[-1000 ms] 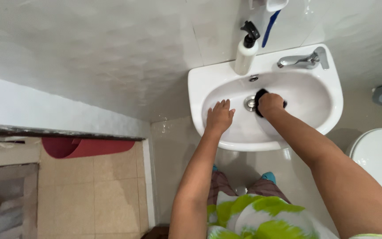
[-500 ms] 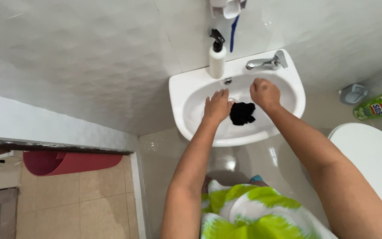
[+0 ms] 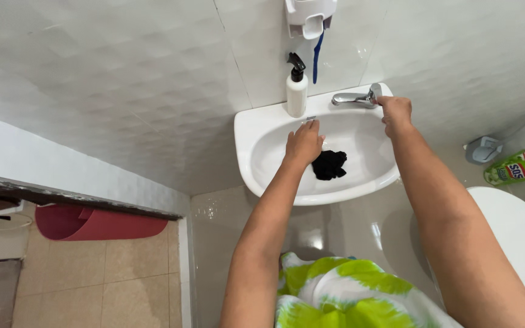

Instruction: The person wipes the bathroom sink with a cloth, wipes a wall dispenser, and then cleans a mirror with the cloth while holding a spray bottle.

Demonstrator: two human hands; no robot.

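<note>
A white wall-hung sink [image 3: 251, 167] holds a crumpled black cloth [image 3: 329, 164] near its drain. My left hand [image 3: 304, 143] lies flat and open inside the basin, just left of the cloth. My right hand [image 3: 395, 112] is at the back right rim, its fingers on the handle of the chrome tap [image 3: 354, 98]. A white pump bottle with a black nozzle [image 3: 296, 89] stands on the rim beside the tap.
A white holder [image 3: 308, 14] with a blue toothbrush [image 3: 316, 53] hangs on the tiled wall above. A white toilet lid [image 3: 511, 237] is at the right, a green pouch [image 3: 510, 167] and grey brush holder [image 3: 483, 149] behind it. A red tub [image 3: 98, 223] sits at the left.
My right hand let go of the black cloth, left it in the basin and rose to the tap handle. My left hand stayed in the basin.
</note>
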